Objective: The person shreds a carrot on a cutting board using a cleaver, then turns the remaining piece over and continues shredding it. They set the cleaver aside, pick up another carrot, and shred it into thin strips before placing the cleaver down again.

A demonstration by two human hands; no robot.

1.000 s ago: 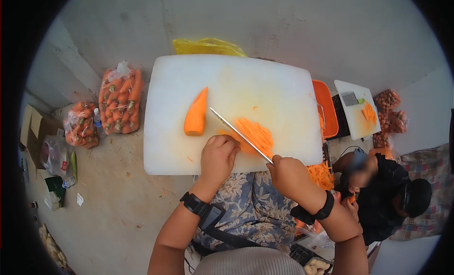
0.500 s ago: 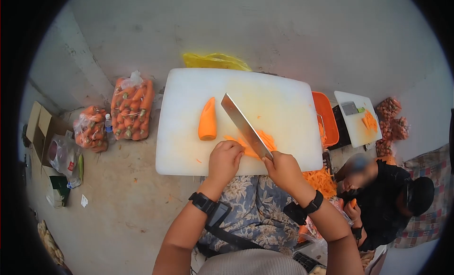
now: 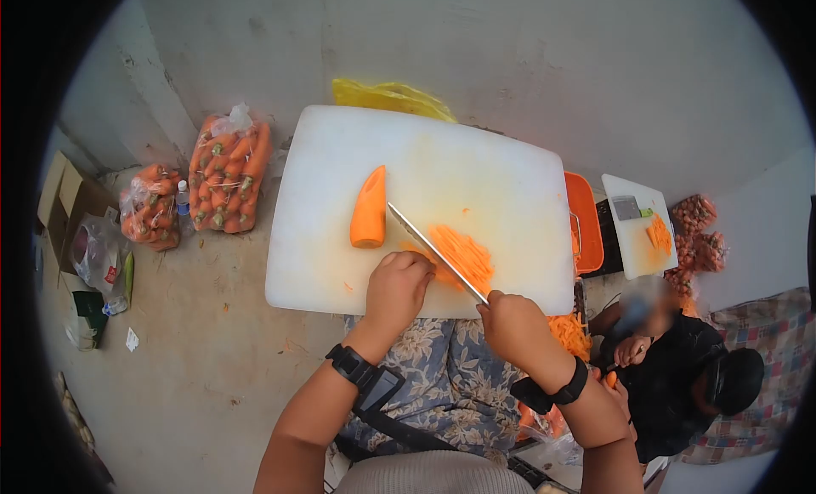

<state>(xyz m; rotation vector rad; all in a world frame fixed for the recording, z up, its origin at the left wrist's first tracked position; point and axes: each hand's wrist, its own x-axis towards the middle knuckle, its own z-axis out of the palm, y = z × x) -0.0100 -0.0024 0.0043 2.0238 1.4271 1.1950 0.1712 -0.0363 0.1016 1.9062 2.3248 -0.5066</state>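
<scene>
My right hand grips the handle of a kitchen knife, its wide blade now nearly edge-on to me and slanting up to the left. Curled fingers of my left hand press on carrot slices at the blade's left side, mostly hidden under the fingertips. Right of the blade lies a pile of carrot shreds. A peeled carrot piece, cut at its thick end, rests apart above my left hand. All of this is on a white cutting board.
Bags of carrots stand on the floor at left, by a cardboard box. An orange basket sits beyond the board's right edge. A co-worker in black is at right, near a second cutting board with a cleaver.
The knife has turned from showing its broad face to nearly edge-on, exposing more of the shreds pile. My left hand stays at the slices. The whole view has shifted slightly.
</scene>
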